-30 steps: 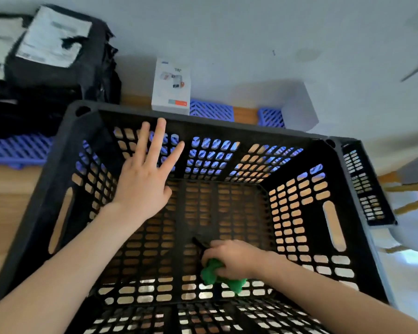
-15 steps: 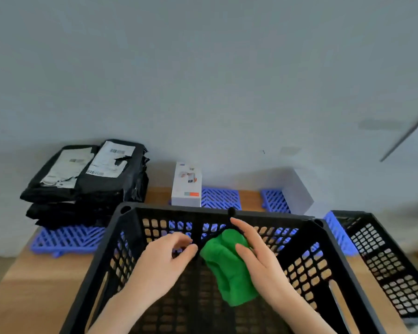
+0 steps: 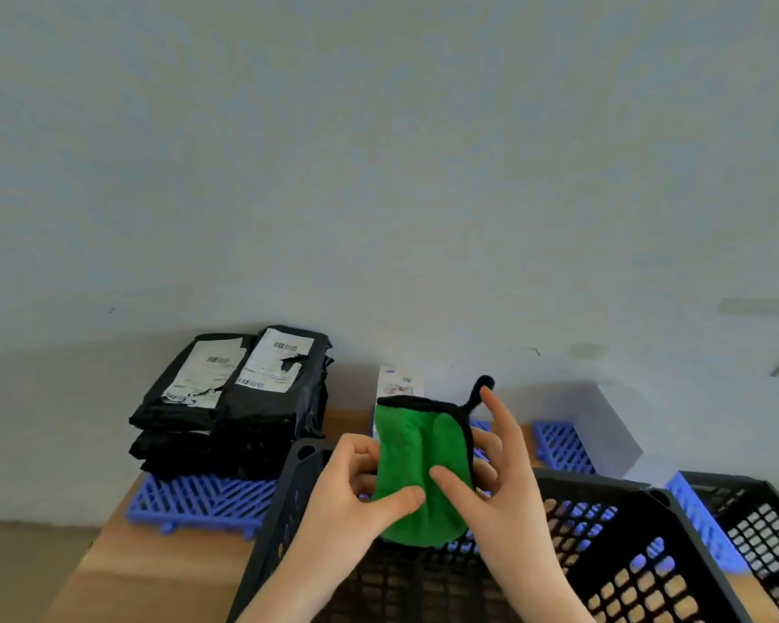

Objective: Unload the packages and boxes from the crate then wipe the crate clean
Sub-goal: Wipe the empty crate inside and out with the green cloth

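Pale blank wall is filling most of the view, and below it a wooden counter [image 3: 154,573] is carrying the work. The black crate [image 3: 273,537] is sitting at the near edge, straight below the person's arms. No package is showing in the part of it that is visible, though much of its floor is lying out of frame. The black packages [image 3: 230,397] are lying stacked on a blue grid mat [image 3: 199,501] beyond the crate's far left corner. A white box [image 3: 401,382] is standing upright behind the far rim, half hidden.

Both hands are holding a green cloth [image 3: 419,469] up over the crate's far side. The left hand [image 3: 351,492] is pinching its left edge between thumb and curled fingers. The right hand [image 3: 509,483] is pressing a thumb on the front with fingers behind, two of them pointing up beside the cloth's black loop.

Unloading is looking done and wiping is the step in hand. Neither hand is bracing the crate, so a firm stroke is likely to push it along the counter toward the white box and tip it. The light fingertip hold is also risking a dropped cloth. A second black crate [image 3: 761,523] is sitting close on the right, where a sliding crate may catch.
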Tool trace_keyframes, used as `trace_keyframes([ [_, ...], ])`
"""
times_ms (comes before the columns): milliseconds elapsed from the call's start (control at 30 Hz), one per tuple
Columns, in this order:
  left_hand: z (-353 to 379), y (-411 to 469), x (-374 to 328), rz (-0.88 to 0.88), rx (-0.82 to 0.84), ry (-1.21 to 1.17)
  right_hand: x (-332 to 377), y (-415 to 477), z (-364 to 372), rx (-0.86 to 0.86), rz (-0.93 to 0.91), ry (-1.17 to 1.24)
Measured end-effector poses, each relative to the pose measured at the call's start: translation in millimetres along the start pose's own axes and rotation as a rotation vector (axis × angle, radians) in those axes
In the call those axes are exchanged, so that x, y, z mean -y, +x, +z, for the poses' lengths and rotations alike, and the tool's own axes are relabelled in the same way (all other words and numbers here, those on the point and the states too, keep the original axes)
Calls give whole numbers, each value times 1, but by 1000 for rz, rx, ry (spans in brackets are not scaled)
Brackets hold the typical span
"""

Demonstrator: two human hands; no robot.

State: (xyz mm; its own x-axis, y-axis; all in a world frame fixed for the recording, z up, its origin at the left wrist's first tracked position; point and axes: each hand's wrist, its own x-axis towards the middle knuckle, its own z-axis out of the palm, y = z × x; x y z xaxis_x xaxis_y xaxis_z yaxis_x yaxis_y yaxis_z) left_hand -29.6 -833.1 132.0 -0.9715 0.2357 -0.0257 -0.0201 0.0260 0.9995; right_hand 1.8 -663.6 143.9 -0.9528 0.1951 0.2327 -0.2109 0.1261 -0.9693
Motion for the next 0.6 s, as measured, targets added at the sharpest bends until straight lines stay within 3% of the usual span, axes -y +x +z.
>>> trace_keyframes([
  [367,-35,-1,-3,123,-107,-103,2,0,31,-244,56,-21],
  [600,-47,-32,-13,245,-110,33,17,-21,39,-180,52,94],
])
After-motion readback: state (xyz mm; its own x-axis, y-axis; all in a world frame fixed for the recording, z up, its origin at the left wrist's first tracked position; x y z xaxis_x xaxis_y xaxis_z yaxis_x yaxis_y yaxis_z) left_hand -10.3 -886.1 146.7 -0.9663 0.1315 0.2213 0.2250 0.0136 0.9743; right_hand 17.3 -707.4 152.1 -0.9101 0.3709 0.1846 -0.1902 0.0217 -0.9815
